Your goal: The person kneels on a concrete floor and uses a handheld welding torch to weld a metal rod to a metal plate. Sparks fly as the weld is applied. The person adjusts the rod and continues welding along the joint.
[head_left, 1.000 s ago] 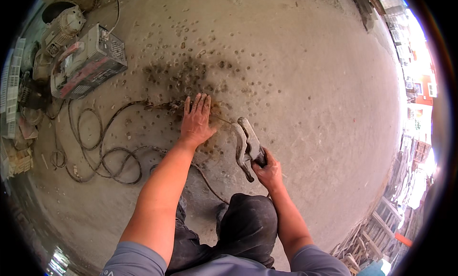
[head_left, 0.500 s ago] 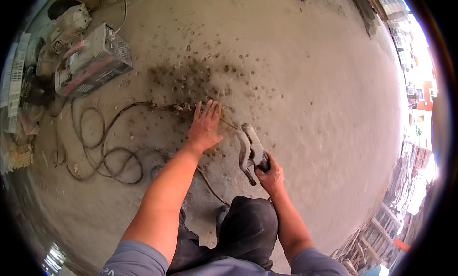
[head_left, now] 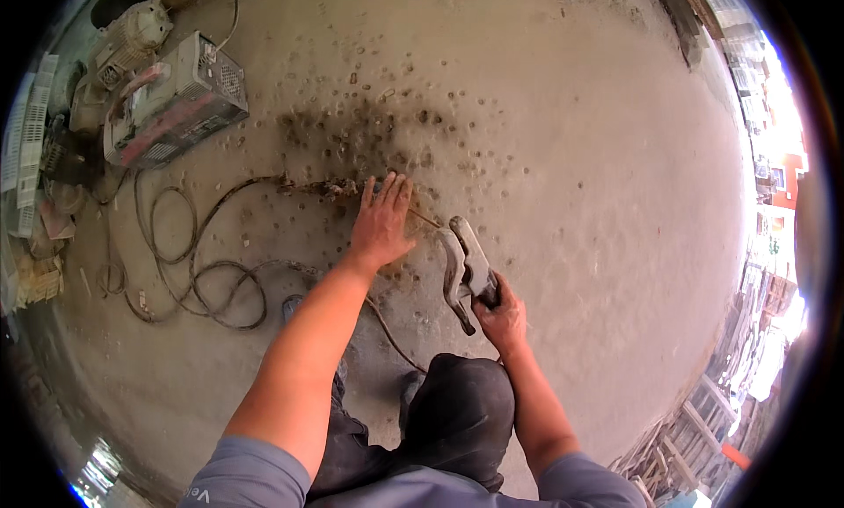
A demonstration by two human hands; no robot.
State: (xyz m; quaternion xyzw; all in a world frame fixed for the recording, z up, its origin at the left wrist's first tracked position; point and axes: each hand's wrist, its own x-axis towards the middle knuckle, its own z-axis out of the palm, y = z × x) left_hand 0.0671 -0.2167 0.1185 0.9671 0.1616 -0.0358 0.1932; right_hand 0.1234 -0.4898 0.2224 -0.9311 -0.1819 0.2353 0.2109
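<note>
My right hand (head_left: 503, 316) is wrapped round the dark handle of a welding electrode holder (head_left: 475, 255), a worn grey clamp with a curved lever. A thin rod (head_left: 425, 218) runs from its jaw end toward my left hand. My left hand (head_left: 383, 225) is stretched out flat, fingers up and slightly apart, with nothing visible in it. Whether it touches the floor or hovers, I cannot tell. Beside its fingertips lies a lumpy, dirty metal piece (head_left: 332, 188) at the end of a dark cable (head_left: 230, 192). The palm's underside is hidden.
A dusty welding machine (head_left: 180, 104) stands at the far left, beside a grey motor (head_left: 136, 38) and stacked crates (head_left: 33, 134). Cable loops (head_left: 230, 297) lie on the pitted, stained concrete floor (head_left: 615, 271). Lumber (head_left: 690, 438) is piled at the right edge. My bent knee (head_left: 462, 402) is below the holder.
The view has shifted slightly. Both hands keep nearly the same pose, the left spread out and the right gripping the electrode holder.
</note>
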